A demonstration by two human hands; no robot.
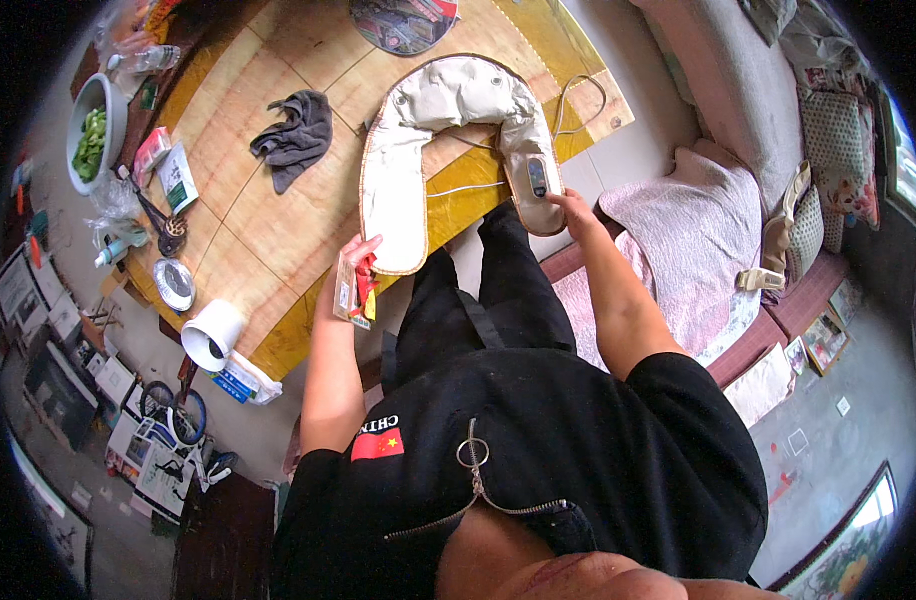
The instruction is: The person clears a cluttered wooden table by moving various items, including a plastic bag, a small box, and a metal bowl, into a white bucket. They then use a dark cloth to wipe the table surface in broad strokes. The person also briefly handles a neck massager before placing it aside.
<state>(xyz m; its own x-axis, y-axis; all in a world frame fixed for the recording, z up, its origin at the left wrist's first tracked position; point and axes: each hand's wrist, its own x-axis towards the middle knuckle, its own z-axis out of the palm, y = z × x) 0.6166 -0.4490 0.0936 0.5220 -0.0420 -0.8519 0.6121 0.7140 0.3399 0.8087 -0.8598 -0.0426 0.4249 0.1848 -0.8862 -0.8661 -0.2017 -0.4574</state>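
Note:
A cream U-shaped neck-and-shoulder massager (394, 195) with stitched brown edging spans the space before me, over the table's near edge. My left hand (362, 249) grips the rounded end of its left arm. By that same hand is a flat card-like packet (345, 289) with red and yellow strips; whether the fingers hold it I cannot tell. My right hand (572, 211) holds the right arm's outer edge, fingertips beside a dark oval control panel (537, 177). A grey cable (578, 131) lies looped on the table beyond, and a white cord (465, 189) crosses the U's opening.
On the wooden table (225, 142) lie a dark grey cloth (296, 139), a round fan-like disc (404, 22) and a tipped white bin (211, 334). A bowl of greens (97, 135) stands at the left. To the right is a sofa with a pink cover (668, 225).

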